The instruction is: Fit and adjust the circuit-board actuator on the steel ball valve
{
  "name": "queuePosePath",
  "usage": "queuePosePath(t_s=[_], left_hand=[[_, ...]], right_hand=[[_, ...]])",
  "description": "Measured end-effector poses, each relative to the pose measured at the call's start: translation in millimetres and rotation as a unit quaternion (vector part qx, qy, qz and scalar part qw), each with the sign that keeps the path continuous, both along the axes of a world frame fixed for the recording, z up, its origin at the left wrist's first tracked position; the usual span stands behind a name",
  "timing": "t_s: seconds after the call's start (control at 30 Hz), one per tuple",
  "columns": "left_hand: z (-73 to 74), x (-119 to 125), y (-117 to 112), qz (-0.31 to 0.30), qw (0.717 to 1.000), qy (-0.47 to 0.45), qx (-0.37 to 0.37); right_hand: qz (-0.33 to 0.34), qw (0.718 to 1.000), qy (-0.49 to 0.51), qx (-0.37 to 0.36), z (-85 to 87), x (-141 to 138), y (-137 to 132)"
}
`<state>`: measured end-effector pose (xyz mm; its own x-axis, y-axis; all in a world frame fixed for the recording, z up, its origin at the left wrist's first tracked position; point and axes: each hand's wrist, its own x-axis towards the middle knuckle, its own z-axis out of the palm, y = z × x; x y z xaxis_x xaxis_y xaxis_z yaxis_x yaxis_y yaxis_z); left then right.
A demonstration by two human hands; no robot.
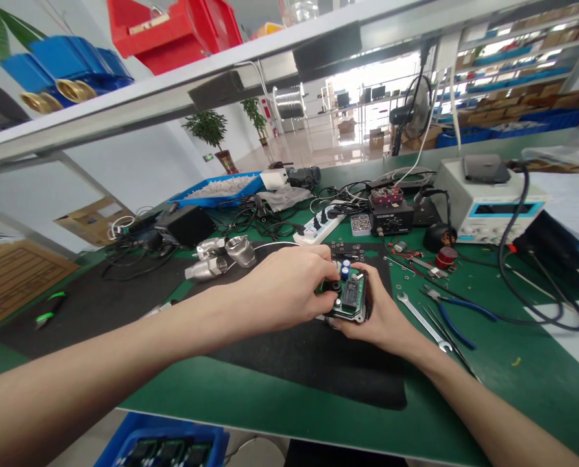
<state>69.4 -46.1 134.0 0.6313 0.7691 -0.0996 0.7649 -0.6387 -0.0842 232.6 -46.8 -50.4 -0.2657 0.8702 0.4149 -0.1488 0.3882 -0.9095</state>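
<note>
A small black housing with a green circuit board (351, 293) in it is held above the black mat (318, 363). My right hand (379, 311) is wrapped round its right side and underside. From the left, my left hand (301, 279) reaches over the board, its thumb and fingers pinched at the board's left part. What lies between those fingertips is mostly hidden; a small dark round part shows beside them. Blue-sided capacitors and a black block stand on the board. Metal valve fittings (221, 258) lie on the mat beyond my left forearm.
Right of the mat lie a wrench (423, 322), blue-handled pliers (457, 311) and tweezers. A power supply (493, 201) stands at the back right. A white power strip (319, 224) and tangled cables lie behind. Below the front edge is a blue bin (216, 441) with several boards.
</note>
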Motion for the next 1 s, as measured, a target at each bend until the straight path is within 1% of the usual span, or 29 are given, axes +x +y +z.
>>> queuePosePath(t_s=[0.13, 0.23, 0.53, 1.0], left_hand=[[-2.2, -2.8, 1.4, 0.02, 1.0, 0.005, 0.021], [-4.3, -4.9, 1.4, 0.03, 0.999, 0.003, 0.035], [-7.5, -5.9, -0.4, -0.01, 0.999, -0.023, 0.03], [-4.7, -6.4, -0.3, -0.014, 1.0, -0.029, 0.001]], right_hand=[[0.009, 1.0, 0.01, -0.006, -0.3, -0.9, 1.6], [0.004, 1.0, 0.009, -0.006, -0.4, -0.8, 2.5], [0.011, 1.0, 0.015, -0.01, 0.2, 0.3, 1.2], [0.0, 1.0, 0.001, -0.005, 1.8, 0.9, 0.9]])
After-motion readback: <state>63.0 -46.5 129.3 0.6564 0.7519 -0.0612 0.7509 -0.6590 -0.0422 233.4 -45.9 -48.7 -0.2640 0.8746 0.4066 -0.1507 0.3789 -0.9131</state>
